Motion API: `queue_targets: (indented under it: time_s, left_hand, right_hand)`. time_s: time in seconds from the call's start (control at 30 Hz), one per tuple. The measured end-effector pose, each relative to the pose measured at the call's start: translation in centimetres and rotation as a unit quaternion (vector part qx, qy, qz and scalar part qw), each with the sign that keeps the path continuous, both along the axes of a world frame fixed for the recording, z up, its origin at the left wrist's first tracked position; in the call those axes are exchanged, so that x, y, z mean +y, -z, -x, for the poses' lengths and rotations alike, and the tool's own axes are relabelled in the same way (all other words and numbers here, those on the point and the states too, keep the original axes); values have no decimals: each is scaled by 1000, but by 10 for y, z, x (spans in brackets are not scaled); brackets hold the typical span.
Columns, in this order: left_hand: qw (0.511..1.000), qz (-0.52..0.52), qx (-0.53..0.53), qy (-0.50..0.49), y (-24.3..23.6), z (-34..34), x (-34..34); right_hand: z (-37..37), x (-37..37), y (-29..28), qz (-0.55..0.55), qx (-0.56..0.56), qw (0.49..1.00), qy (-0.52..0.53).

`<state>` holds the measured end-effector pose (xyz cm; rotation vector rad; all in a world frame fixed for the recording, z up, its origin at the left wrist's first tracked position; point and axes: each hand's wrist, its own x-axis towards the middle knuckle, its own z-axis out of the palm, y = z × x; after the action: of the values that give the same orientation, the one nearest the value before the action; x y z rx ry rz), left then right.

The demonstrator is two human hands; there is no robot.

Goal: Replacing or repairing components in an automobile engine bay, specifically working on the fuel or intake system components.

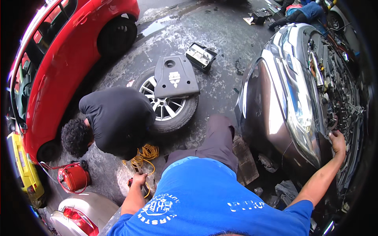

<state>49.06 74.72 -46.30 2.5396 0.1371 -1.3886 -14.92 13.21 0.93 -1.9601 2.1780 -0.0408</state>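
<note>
My left hand (138,179) is low on the left, closed round a black-and-red tool (130,182) whose kind I cannot make out. Close by it lies a coil of yellow cord (149,152), and a strand of it runs down past my wrist. My right arm reaches out to the car on the right. There my right hand (337,142) is at the edge of the open engine bay (342,98), just behind the headlight (301,118). Its fingers are bent together; what they grip, if anything, is too small to tell.
A person in black (118,120) bends down at my left, beside a wheel (171,112) with a grey engine cover (176,76) on it. Beyond stands an open toolbox (201,56). A red car (67,74) and a red tank (74,177) are further left. Another person (303,13) lies far right.
</note>
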Motion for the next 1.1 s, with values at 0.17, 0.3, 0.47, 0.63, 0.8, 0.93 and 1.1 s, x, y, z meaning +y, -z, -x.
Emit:
queue_targets:
  time_s: [0.17,0.3,0.47,0.63,0.8,0.93,1.1]
  left_hand:
    - [975,40,-63,-207,-23,-44,-57]
    - [927,191,-154,-283,8,-84,-74]
    - [889,213,-137,-382,-9,-75,-191]
    - [949,85,-67,-297,17,-38,-287]
    - [963,-46,61,-257,-66,-68,-418]
    - [965,-84,-100,-229,-84,-116,-461]
    - [965,-153,-63,-202,-78,-141,-498]
  right_hand:
    - [-228,-15,56,113,-321,924,-176]
    - [-385,-113,147,-46,-292,908,-297]
    - [-492,-270,289,-151,-193,934,-260]
    - [-564,-428,497,-234,-135,934,-234]
    - [-591,-483,651,-373,-92,903,-190]
    - [-640,-513,715,-414,-65,887,-193]
    - [-688,-547,796,-420,-91,883,-190]
